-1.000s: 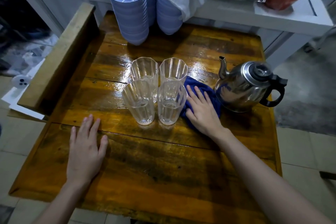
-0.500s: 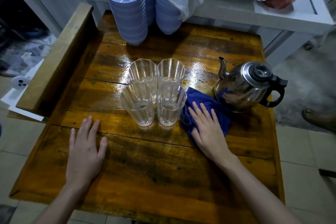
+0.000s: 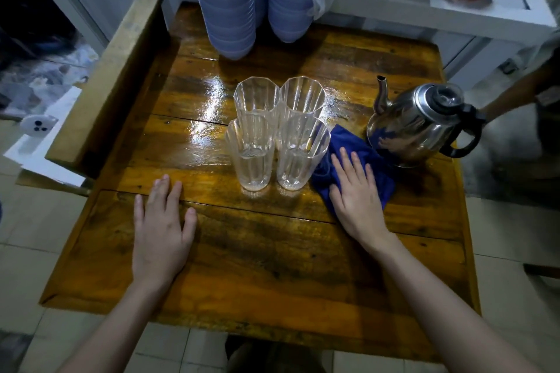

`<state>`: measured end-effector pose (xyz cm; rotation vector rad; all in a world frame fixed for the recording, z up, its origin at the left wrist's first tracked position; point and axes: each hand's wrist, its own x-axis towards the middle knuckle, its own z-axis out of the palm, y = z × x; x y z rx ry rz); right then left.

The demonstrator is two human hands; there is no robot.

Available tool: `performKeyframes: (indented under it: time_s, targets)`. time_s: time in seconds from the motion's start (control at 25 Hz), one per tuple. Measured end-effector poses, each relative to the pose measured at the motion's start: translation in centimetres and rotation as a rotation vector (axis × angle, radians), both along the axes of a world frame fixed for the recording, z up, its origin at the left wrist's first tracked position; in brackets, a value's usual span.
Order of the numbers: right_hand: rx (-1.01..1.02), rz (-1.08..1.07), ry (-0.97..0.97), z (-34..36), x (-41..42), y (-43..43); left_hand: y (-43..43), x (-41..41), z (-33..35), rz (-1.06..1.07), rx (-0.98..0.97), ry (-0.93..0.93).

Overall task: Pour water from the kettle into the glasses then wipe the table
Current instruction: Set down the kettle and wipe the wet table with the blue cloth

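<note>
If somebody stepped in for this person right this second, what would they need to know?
Left hand: flat on the wooden table, palm down, holding nothing.
Right hand: pressed flat on the blue cloth, between the glasses and the kettle.
Four ribbed glasses stand clustered mid-table; the front two hold water, the back two are hard to judge.
Steel kettle stands upright on the right.
Done: pouring, apparently.
Left: wiping; the boards beside and behind the glasses look glossy wet.

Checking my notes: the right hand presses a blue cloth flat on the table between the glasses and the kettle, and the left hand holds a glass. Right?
Not quite. The head view shows the left hand flat on the table, holding nothing.
</note>
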<state>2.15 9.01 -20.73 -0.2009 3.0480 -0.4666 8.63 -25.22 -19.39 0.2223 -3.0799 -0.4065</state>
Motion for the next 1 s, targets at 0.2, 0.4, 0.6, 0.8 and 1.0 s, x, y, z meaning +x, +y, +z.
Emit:
performKeyframes:
  time_s: [0.2,0.4,0.6,0.8,1.0]
  targets:
    - [0.018,-0.156,-0.006,-0.1,7.4,-0.2,-0.3,0.0,-0.3,-0.017,-0.023,0.004]
    - [0.05,-0.178,0.009,0.1,11.1,-3.0,-0.4,0.2,-0.4,-0.024,-0.023,0.013]
    - [0.07,0.073,0.026,0.7,13.5,-12.4,-0.6,0.2,-0.7,-0.039,-0.034,0.009]
    - [0.104,0.279,0.003,0.1,15.6,-13.1,-0.9,0.4,-0.9,-0.054,-0.029,0.017]
    - [0.106,0.252,0.006,0.3,17.4,-4.4,-1.0,0.5,-0.7,-0.077,0.01,0.023]
